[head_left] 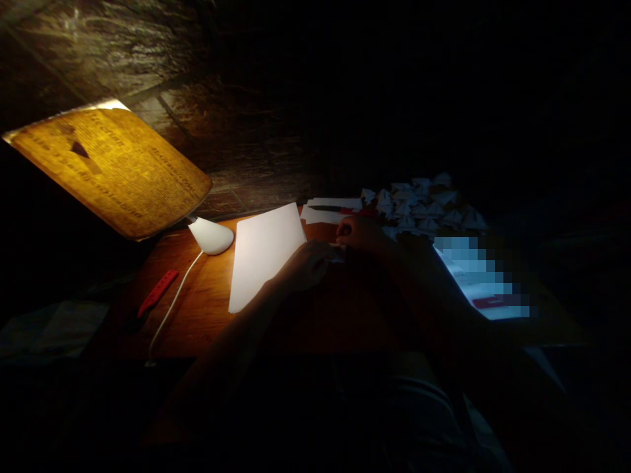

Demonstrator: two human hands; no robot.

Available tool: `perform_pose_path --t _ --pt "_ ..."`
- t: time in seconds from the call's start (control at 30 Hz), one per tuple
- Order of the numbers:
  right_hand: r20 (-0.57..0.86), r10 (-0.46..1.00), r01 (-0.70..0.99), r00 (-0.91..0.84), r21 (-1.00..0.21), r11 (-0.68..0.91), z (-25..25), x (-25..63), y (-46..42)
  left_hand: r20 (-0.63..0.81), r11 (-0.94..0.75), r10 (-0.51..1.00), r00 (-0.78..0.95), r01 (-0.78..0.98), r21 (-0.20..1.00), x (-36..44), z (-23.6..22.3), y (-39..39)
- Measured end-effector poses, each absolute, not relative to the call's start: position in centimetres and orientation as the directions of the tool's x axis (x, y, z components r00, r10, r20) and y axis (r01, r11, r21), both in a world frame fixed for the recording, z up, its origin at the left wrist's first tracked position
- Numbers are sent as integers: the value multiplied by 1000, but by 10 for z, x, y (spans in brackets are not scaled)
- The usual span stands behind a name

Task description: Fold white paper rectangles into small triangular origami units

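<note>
My left hand (308,264) is over the table, right of a stack of white paper sheets (269,253). Its fingers are closed on a small piece of folded paper (337,253). At the other side of that piece is my right hand (355,235), with fingers curled and pinched on it. Shadow hides most of the fingers and the exact folds. Behind my hands lie smaller cut papers (335,202), with a dark-bladed, red-handled tool (325,208), seemingly a knife, on top. A heap of small folded paper pieces (419,203) is at the back right.
A lamp with a printed yellow shade (113,171) and white base (211,236) stands at the left, its white cord (172,305) running to the front edge. A long red object (158,292) lies beside it. A glowing, partly blurred screen (476,279) is at the right. A stone wall (197,131) rises behind.
</note>
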State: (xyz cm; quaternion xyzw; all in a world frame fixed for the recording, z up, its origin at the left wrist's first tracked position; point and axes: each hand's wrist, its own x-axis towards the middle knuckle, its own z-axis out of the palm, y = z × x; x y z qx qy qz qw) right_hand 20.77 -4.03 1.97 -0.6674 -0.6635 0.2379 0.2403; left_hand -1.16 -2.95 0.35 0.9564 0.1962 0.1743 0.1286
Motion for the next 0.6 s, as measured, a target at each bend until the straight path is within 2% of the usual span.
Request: perform_pose_path --t 0.6 --pt "11 1000 793 5 -609 3 18 207 -40 270 -873 440 856 338 352 -11 9 -34"
